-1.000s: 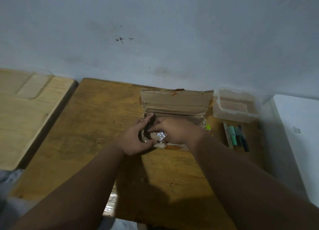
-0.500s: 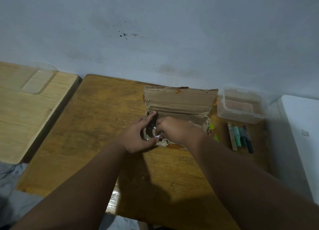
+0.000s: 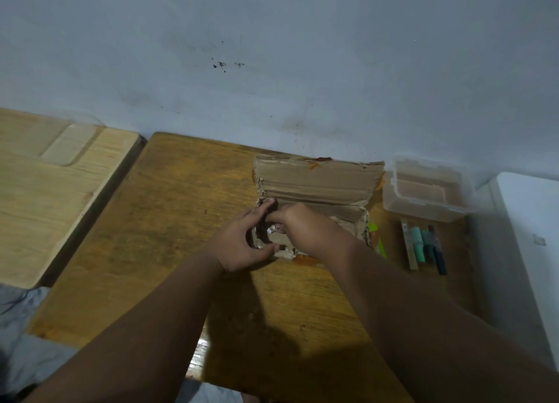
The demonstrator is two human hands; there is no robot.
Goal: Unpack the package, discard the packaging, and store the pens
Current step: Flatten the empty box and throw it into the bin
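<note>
Since the frame half a second ago, very little has shifted in the head view: both hands stay at the left end of the cardboard package (image 3: 314,184) and the right fingers have curled a touch deeper into its torn opening, where a pale scrap showed between them before. That package lies on the wooden table (image 3: 169,215), close to the wall (image 3: 272,54), its flap folded back and standing up behind the hands. The left hand (image 3: 242,245) cups the box's left end, thumb along the near edge and fingers hooked over the top, partly closed around the cardboard. The right hand (image 3: 305,227) is bent over the opening with its fingertips pinched together inside; something small and pale sits there, but whether it is actually gripped cannot be told. Just right of the package, a yellow-green item (image 3: 381,246) pokes out from under the forearm. Further right, several pens (image 3: 423,245) lie side by side on the table, teal and dark ones beside a pale stick. Beyond them, near the wall, sits a clear plastic container (image 3: 423,190), open at the top. A lighter wooden board (image 3: 45,184) lies well apart at the left.
</note>
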